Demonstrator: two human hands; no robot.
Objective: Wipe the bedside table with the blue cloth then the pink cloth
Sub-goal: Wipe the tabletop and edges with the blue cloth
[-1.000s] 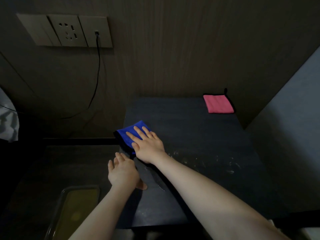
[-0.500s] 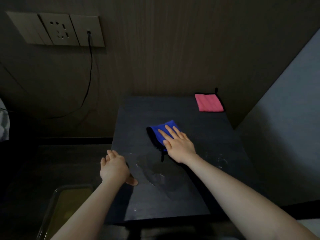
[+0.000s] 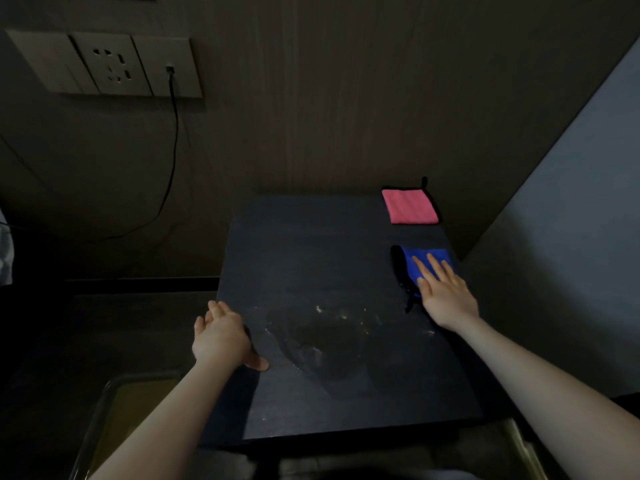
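The dark bedside table (image 3: 311, 258) fills the middle of the view. A folded blue cloth (image 3: 415, 265) lies at its right edge, and my right hand (image 3: 446, 296) presses flat on it with fingers spread. A folded pink cloth (image 3: 410, 206) rests in the far right corner, apart from the blue one. My left hand (image 3: 221, 336) rests on the table's left edge, fingers together, thumb on the top. A wet smear with pale specks (image 3: 322, 337) shows on the near middle of the top.
A wall socket panel (image 3: 104, 65) with a black cable (image 3: 173, 161) hangs at the upper left. A grey wall (image 3: 571, 220) closes the right side. A glass-edged yellowish tray (image 3: 114, 420) sits low at the left, below the table.
My right hand has slid the blue cloth from the table's left side across to its right edge. My left hand stays on the left edge.
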